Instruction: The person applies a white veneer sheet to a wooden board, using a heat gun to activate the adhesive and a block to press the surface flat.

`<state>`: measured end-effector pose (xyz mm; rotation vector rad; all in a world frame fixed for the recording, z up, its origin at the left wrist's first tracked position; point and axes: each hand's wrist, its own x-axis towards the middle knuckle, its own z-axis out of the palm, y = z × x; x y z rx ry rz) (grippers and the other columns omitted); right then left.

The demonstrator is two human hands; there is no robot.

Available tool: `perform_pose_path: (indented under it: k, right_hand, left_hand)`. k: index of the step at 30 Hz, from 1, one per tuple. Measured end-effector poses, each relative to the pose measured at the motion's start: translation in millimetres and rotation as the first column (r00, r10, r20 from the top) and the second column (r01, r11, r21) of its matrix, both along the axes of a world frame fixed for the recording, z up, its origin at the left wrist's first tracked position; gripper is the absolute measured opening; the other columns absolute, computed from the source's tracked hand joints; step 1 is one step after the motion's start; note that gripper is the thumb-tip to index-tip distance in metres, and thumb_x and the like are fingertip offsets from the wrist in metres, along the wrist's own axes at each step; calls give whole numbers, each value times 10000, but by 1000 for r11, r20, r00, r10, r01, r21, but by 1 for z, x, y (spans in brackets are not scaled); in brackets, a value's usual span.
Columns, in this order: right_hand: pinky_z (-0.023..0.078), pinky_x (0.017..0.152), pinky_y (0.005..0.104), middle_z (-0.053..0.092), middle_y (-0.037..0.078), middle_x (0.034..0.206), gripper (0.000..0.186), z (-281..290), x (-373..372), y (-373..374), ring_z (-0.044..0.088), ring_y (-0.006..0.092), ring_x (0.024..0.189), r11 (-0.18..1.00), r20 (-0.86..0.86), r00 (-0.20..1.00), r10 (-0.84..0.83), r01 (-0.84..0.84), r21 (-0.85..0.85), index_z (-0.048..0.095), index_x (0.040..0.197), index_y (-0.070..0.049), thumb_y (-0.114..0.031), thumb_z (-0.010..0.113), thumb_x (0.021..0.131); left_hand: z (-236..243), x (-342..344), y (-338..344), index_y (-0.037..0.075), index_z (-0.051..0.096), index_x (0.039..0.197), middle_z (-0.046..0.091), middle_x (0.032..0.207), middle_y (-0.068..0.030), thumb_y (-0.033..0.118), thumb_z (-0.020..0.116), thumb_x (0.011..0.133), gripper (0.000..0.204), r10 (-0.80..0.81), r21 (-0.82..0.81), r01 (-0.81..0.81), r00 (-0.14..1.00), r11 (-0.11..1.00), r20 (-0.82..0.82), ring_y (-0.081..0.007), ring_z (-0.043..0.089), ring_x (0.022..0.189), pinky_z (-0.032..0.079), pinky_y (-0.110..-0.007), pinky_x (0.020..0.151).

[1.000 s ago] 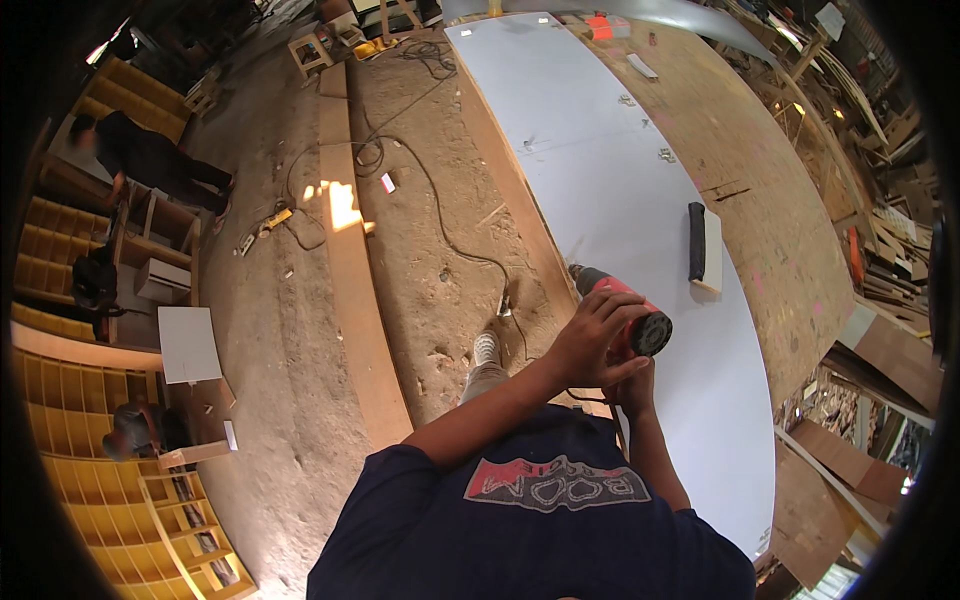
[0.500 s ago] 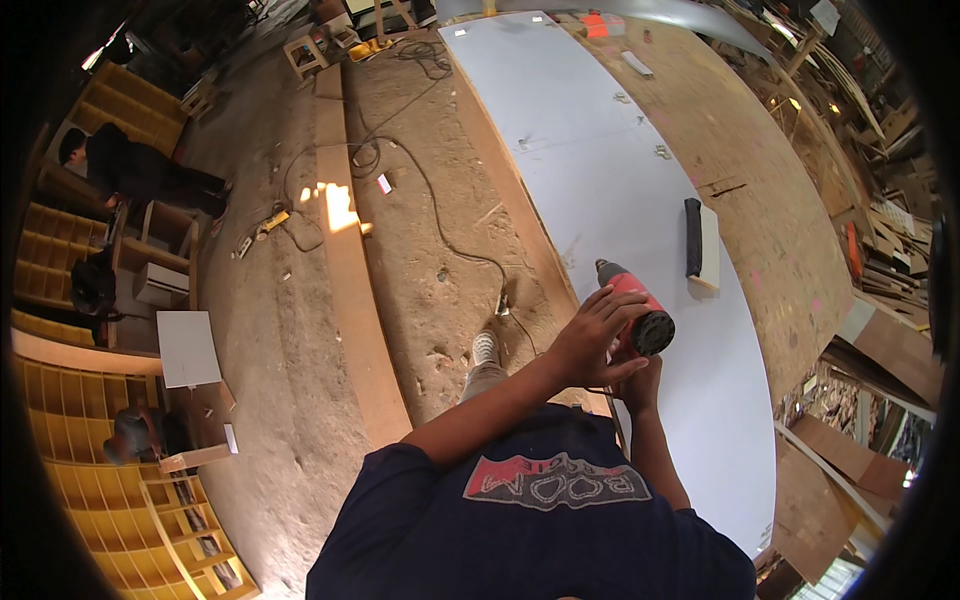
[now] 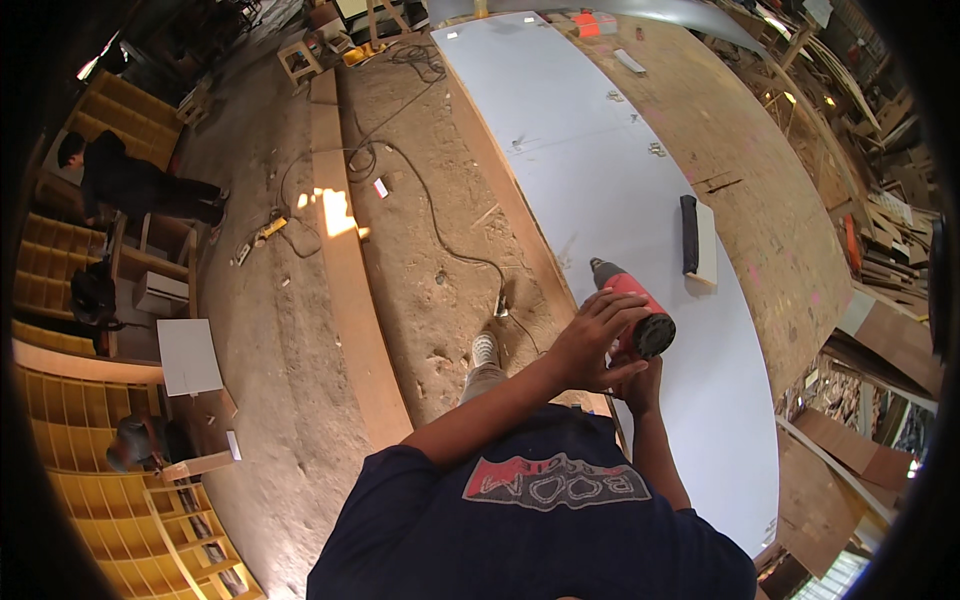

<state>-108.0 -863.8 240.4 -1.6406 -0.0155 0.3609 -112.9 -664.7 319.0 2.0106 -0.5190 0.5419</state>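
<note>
A red and black heat gun (image 3: 637,300) with a metal nozzle is held over a long pale blue-grey panel (image 3: 560,150), its nozzle toward the far left. My left hand (image 3: 598,340) lies over the side of its body, fingers curled across the red casing. My right hand (image 3: 640,382) is closed on it from below, mostly hidden behind the tool and the left hand. On the panel, to the right of the heat gun, rests a white block with a black padded edge (image 3: 705,245).
A brown work surface (image 3: 760,190) extends right of the panel. Cables (image 3: 435,215) run over the dirt floor at left, beside a long wooden board (image 3: 340,270). Two people (image 3: 140,180) work by yellow shelving units (image 3: 75,400) at far left. Scrap wood (image 3: 885,240) is piled at right.
The view has shifted slightly. Both hands keep their hold on the heat gun, which stays in nearly the same place over the panel.
</note>
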Motion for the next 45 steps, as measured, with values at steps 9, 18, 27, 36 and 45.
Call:
perform_pose_path:
  k: [9,18,27,36,45]
  right_hand:
    - [515,577,269,674,4,883,431,25,-4,19,649,97,698,974,-121,989,91,-63,215,646,1239,-33,-415,657,1040]
    - [528,633,278,737,54,1009,266,6,-3,13,646,101,763,999,30,999,35,-34,-16,711,1206,12,-143,704,990]
    - [581,818,368,785,77,971,221,17,1,4,710,151,906,944,109,994,-8,43,-326,752,1116,-8,-121,808,935]
    - [579,857,366,806,78,1023,236,13,-1,-6,740,183,941,936,77,993,-85,106,-335,755,1136,-4,-111,808,933]
    - [611,769,316,739,92,1084,259,28,-7,-2,722,179,907,989,-275,958,-81,112,100,715,1232,29,-1,611,996]
  left_hand:
    - [2,-2,2,79,615,1439,629,1436,-163,353,914,826,735,44,-2,-44,999,999,27,-380,557,1376,408,-523,1201]
    - [2,-3,4,69,580,1469,618,1472,-186,357,898,841,761,34,-14,-34,999,999,10,-394,560,1403,390,-534,1225]
    - [-1,0,0,49,541,1496,602,1525,-203,321,892,853,781,-46,-52,44,998,998,-33,-399,583,1411,443,-516,1197]
    - [-1,-1,-4,45,535,1510,591,1548,-193,310,895,851,796,-94,-57,90,993,994,-70,-390,563,1439,448,-502,1201]
    - [-3,-3,-5,66,599,1477,624,1476,-165,361,883,854,746,-35,5,35,999,999,-20,-392,573,1371,452,-512,1172]
